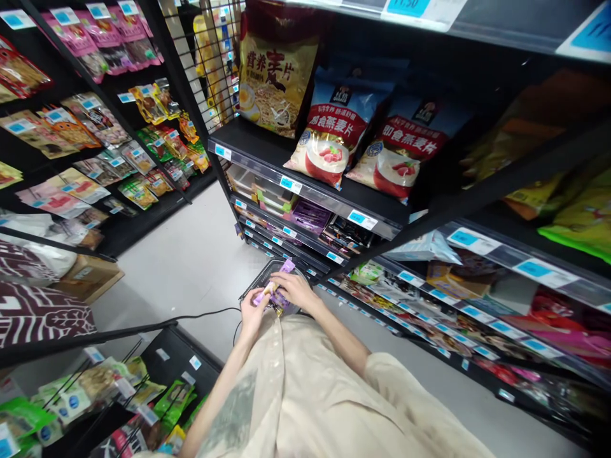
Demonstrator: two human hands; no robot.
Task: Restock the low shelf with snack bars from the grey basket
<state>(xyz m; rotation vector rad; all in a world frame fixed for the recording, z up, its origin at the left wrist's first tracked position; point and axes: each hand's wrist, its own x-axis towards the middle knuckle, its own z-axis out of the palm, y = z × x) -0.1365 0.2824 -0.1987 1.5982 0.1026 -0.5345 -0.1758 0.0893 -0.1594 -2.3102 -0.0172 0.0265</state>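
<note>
Close to my body, both hands meet over a black basket (260,278). My left hand (252,313) has its fingers closed around the lower left end of a small purple snack packet (260,297). From the right, my right hand (292,289) pinches the same purple packaging, and a purple end sticks out above its fingers. I cannot tell whether this is one packet or several. More purple and gold wrappers show just under the fingers, partly hidden by the hands.
A tall shelf (338,175) with oatmeal bags (329,121) rises ahead and to the right. Racks of hanging snacks (157,152) stand at the left. A cardboard box (90,280) sits on the floor, and a black cable (205,313) runs towards the basket.
</note>
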